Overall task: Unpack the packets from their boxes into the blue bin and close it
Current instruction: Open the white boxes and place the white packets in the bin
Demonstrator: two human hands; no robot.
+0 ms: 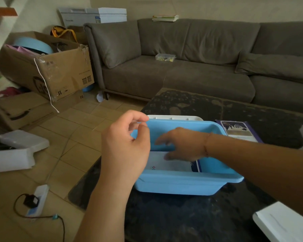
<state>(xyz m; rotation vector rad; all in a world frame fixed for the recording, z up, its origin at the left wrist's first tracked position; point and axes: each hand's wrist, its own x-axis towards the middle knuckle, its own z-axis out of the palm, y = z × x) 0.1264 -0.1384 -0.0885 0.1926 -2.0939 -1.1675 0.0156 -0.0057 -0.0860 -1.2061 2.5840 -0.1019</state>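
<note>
left hand (125,145) grip loosely curled, empty | right hand (182,144) relaxed over packet (166,163) in blue bin (182,186)

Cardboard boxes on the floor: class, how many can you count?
2. One large open box stands left of the sofa; a flattened one lies beneath and in front of it. Others may be hidden behind.

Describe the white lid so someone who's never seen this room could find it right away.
Start at the dark table in front of the sofa. On it sits the blue bin; the lid lies flat just behind the bin's far rim. It is the only white piece touching the bin.
</note>
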